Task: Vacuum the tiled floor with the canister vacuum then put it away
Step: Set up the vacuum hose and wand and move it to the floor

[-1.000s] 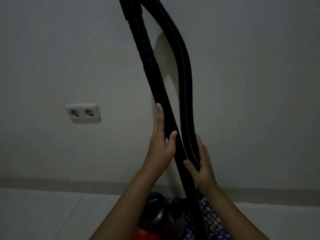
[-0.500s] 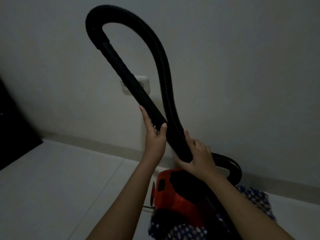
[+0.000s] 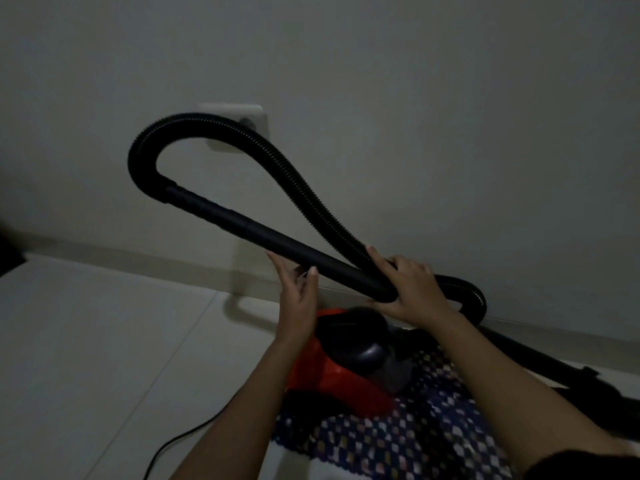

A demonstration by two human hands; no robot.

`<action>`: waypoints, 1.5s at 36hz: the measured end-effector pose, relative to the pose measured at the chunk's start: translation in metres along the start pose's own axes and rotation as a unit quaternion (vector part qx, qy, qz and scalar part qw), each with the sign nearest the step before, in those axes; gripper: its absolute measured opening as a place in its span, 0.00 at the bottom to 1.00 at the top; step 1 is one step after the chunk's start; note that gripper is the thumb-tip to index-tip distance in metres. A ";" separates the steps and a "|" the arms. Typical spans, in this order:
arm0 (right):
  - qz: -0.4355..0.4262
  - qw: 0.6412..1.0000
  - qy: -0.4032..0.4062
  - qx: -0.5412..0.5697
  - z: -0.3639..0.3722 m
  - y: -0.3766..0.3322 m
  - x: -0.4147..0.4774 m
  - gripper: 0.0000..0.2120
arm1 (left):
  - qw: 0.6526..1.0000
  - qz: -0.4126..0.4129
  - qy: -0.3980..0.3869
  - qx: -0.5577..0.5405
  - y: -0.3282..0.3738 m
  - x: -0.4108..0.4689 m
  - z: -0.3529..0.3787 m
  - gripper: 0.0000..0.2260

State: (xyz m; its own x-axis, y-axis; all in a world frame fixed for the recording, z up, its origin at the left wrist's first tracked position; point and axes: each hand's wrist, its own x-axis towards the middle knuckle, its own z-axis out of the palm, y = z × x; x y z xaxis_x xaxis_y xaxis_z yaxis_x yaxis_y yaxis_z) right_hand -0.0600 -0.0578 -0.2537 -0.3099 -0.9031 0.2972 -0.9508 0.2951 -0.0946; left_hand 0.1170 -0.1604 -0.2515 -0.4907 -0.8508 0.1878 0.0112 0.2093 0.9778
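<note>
Above the red canister vacuum (image 3: 332, 372), by the wall | right hand (image 3: 414, 289) clasps rigid wand (image 3: 277, 242) and hose (image 3: 301, 192) where they cross, likely bundling the loop for storage | left hand (image 3: 298, 292) open-fingered, steadying wand from below | vacuum partly on patterned mat (image 3: 415, 438) on pale tiled floor (image 3: 104, 341) | dim room, wall socket (image 3: 239, 116), cord (image 3: 180, 441) trailing

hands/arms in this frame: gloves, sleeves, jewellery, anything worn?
Both hands are bare: no gloves on the left hand or the right hand, no rings, watch or wristband visible. Forearms are uncovered. A dark sleeve edge shows only at the lower right corner. Lighting is dim, so fine marks cannot be told.
</note>
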 end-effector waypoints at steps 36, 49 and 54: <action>-0.026 0.992 -0.109 0.060 -0.230 -0.176 0.156 0.43 | 0.810 -0.045 -0.369 0.453 0.152 0.064 -0.183 0.25; -0.125 0.984 -0.069 0.104 -0.337 -0.379 0.316 0.45 | 0.821 -0.095 -0.278 0.490 0.309 0.153 -0.412 0.26; -0.123 0.984 -0.059 0.118 -0.328 -0.425 0.361 0.45 | 0.806 -0.114 -0.260 0.520 0.316 0.193 -0.474 0.26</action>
State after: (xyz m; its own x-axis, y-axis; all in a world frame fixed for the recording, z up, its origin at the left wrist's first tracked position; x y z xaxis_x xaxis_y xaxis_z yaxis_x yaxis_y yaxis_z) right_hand 0.2325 -0.4073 0.2053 -0.0553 -0.9721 0.2280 -0.9667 -0.0050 -0.2560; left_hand 0.4386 -0.4868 0.1380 -0.6784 -0.6639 -0.3147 -0.7342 0.5964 0.3243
